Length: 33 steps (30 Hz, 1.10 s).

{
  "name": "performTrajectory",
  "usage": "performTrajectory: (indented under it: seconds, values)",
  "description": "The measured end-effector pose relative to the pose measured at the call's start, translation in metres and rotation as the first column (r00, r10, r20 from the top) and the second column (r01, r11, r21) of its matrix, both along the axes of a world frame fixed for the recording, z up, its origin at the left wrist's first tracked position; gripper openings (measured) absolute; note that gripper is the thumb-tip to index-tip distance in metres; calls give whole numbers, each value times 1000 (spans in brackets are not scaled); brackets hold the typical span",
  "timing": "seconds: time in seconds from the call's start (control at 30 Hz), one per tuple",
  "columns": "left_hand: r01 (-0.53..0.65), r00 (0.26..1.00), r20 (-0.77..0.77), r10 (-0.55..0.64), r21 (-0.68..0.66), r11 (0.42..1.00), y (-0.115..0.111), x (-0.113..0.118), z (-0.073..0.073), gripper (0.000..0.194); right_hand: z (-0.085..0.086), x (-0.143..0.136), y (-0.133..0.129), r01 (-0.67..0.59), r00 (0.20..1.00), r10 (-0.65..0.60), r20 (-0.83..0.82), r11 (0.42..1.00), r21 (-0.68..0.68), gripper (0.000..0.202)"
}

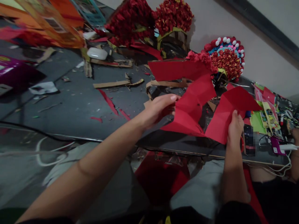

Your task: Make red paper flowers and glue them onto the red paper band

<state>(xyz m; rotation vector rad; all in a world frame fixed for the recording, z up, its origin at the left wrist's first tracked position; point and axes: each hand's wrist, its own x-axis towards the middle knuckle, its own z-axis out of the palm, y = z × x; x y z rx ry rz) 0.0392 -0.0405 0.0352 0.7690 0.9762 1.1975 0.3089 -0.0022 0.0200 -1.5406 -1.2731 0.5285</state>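
Observation:
Between my hands is a large zigzag cutout of red card (pixel 192 96) with a brownish edge, creased and held just above the table. My left hand (pixel 158 109) is closed on its left edge, thumb on top and the other fingers partly hidden behind. At the right, my right hand (pixel 234 127) pinches a broad red panel (pixel 224 109), thumb on its face. This panel meets the zigzag near its lower corner; whether both are one piece I cannot tell. Red crumpled-paper flowers (pixel 201 59) touch or overlap the cutout's upper end.
Cardboard strips (pixel 112 84) and red scraps (pixel 108 101) litter the dark table (pixel 77 109). Red flower-covered pieces (pixel 174 15) stand along the wall, with a beaded round decoration (pixel 227 57). A phone (pixel 249 140) lies at right; another person's arm (pixel 295 152) shows at the right edge.

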Motion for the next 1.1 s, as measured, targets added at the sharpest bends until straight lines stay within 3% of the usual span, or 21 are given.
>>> performTrajectory:
  seconds: [0.13,0.23,0.3,0.37,0.5,0.6,0.7,0.87,0.97,1.1]
  values:
    - [187,972,-137,-191,-39,982,-2,-2,-7,42,-1,7,4,39,996,-40,-84,999,-9,40]
    - [291,942,-155,-299,-72,954,-4,-6,-11,55,-1,9,4,25,994,-28,-107,999,-33,31]
    - [344,925,-146,-352,-78,936,-4,-9,-12,64,0,8,3,-4,993,-1,-115,999,-43,29]
    - [364,912,-170,-372,-80,928,-5,-11,-10,61,2,4,2,-49,993,43,-114,998,-48,28]
    - [277,907,-314,-280,-56,959,-3,-9,-6,28,5,-4,-2,-97,990,89,-112,993,-66,31]
    - [281,899,-344,-270,-19,960,-3,-6,-3,17,5,-7,-4,-102,988,92,-123,992,-73,33]
    - [275,894,-360,-268,-31,961,-3,-2,-5,23,5,-9,-4,-101,994,101,-41,995,-10,35]
    - [211,810,-555,-187,-21,977,-4,10,-19,35,3,-11,-6,-25,987,12,162,996,84,40]
    - [215,805,-579,-130,79,974,-6,18,-22,43,3,-10,-6,25,980,-46,192,994,107,40]
    - [232,780,-624,-42,227,946,-11,23,-17,41,6,-6,-7,-8,967,-15,253,996,92,36]
